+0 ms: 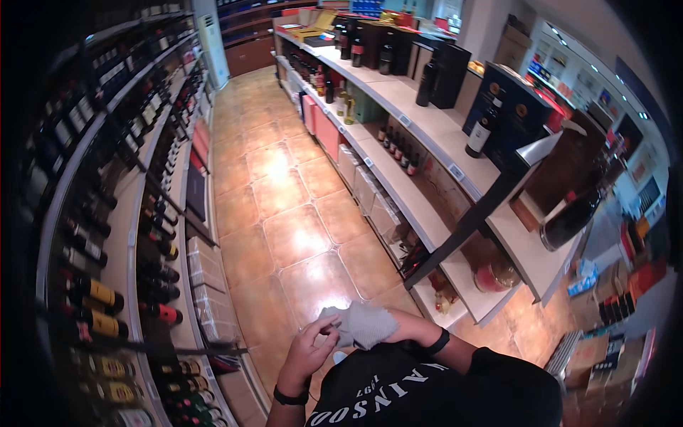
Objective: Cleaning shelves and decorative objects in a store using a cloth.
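A grey ribbed cloth (371, 323) is bunched up in front of my black T-shirt, which bears printed lettering. My left hand (314, 346) has its thumb and fingers curled together at the cloth's left edge. The cloth covers most of my right hand (401, 326), so only the part near the wrist shows and its fingers are hidden. The cloth rests around that hand and is held there. Each wrist wears a black band.
At left, a long shelf rack (120, 224) holds rows of bottles. Across the tiled floor (296, 232) stands a shelf unit (368, 80) with bottles and boxes; its dark corner post (464, 235) is near my right arm. Cardboard boxes (587, 352) sit at lower right.
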`<state>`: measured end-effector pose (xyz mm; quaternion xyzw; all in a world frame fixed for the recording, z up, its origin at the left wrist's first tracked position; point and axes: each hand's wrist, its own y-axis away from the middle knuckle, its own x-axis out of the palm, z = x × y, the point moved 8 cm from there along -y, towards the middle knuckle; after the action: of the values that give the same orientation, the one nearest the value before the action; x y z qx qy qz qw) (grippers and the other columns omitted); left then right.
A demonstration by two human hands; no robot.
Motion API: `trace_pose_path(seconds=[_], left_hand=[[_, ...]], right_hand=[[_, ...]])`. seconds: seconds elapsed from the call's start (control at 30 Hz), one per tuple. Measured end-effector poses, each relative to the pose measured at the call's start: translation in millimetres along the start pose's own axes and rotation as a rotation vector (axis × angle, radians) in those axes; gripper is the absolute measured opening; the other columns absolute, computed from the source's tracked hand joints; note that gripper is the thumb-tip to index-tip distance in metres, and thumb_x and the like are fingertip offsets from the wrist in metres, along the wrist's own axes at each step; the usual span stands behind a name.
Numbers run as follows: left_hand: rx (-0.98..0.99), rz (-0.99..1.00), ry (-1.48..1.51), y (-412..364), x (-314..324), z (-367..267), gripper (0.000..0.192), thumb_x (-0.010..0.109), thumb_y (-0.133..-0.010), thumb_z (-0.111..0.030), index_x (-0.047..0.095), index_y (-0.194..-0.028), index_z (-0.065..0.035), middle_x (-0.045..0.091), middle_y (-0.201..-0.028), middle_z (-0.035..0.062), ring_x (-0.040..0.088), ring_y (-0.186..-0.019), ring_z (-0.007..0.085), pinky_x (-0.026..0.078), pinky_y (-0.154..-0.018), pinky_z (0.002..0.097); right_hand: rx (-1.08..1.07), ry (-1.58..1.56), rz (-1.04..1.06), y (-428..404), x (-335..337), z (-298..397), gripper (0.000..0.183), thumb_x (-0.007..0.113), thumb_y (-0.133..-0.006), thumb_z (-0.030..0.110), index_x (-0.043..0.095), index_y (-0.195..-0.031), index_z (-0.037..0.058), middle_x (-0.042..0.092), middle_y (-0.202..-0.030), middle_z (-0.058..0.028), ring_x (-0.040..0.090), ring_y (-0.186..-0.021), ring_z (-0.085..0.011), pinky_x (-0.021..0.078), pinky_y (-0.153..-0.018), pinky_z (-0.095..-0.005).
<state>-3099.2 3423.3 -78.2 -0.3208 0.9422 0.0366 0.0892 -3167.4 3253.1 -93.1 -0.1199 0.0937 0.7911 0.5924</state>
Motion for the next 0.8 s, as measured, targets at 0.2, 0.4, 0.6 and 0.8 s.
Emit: trace_pose_path(seconds=[0.2,0.4,0.6,0.8], left_hand=[[0.048,0.141,-0.288,-69,17,13,0.062,0.071,-0.099,-0.031,0.048,-0.148,0.0001,0.064,-0.127,0.0222,0.063,-0.117,0.0311,0.051,-0.101,0.0369],[-0.246,0.252,-0.039,-122,0,43,0.046,0.061,-0.106,-0.028,0.053,-0.141,0.0011,0.067,-0.124,0.0209,0.064,-0.118,0.0307,0.049,-0.102,0.0384],[-0.204,-0.112,-0.08,-200,-55,25,0.03,0.053,-0.109,-0.016,0.057,-0.134,0.0001,0.068,-0.11,0.0066,0.062,-0.097,0.0128,0.052,-0.088,0.0289],[-0.346,-0.162,0.061,-265,-66,6,0.034,0.044,-0.102,0.0,0.055,-0.134,-0.002,0.067,-0.107,0.0053,0.062,-0.089,0.0105,0.052,-0.077,0.0266]], right_hand=[[-0.163,0.099,0.028,-38,-4,7,0.03,0.067,-0.091,0.024,0.066,-0.114,0.0036,0.072,-0.101,-0.0188,0.069,-0.093,-0.0357,0.055,-0.085,-0.0427],[-0.025,-0.036,0.156,-88,-60,-28,0.03,0.067,-0.098,0.031,0.065,-0.112,0.004,0.071,-0.092,-0.0195,0.069,-0.081,-0.037,0.0543,-0.076,-0.0427],[0.016,-0.192,-0.056,-136,-159,-44,0.035,0.066,-0.103,0.024,0.063,-0.132,0.0046,0.073,-0.107,-0.013,0.072,-0.096,-0.0223,0.0567,-0.085,-0.0345],[-0.091,-0.015,-0.23,-143,-229,-56,0.061,0.064,-0.104,0.033,0.041,-0.153,0.0045,0.067,-0.124,-0.0203,0.071,-0.105,-0.0282,0.0559,-0.09,-0.0398]])
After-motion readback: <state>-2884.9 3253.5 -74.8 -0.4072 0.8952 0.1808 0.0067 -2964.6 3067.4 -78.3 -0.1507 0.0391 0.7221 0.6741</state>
